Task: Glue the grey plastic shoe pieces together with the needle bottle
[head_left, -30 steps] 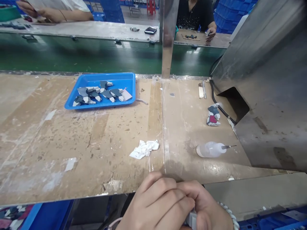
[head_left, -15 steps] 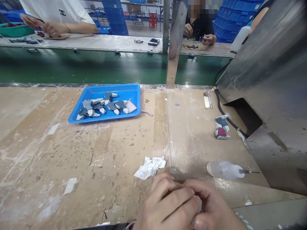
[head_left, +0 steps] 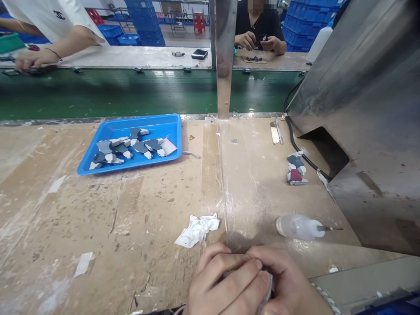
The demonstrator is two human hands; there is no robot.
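Observation:
My left hand (head_left: 228,280) and my right hand (head_left: 285,278) are pressed together at the bottom centre, fingers curled round a small grey piece (head_left: 267,291). Only an edge of that piece shows between them; the rest is hidden. Just beyond my left hand lies a crumpled white tissue (head_left: 197,229). A clear squeeze bottle (head_left: 300,227) with a thin needle tip lies on its side beyond my right hand. Farther off, a blue tray (head_left: 129,168) holds several grey and white pieces (head_left: 152,144).
Two pieces, one grey (head_left: 295,162) and one with dark red (head_left: 297,176), lie by a black cable (head_left: 292,135) and a metal housing (head_left: 357,109). A metal post (head_left: 225,65) stands before the green conveyor (head_left: 147,94). Two people work across it.
The whole view has shifted, so the table items appear farther left. My hands remain closed together. The person at the left has reached a hand down to the conveyor edge.

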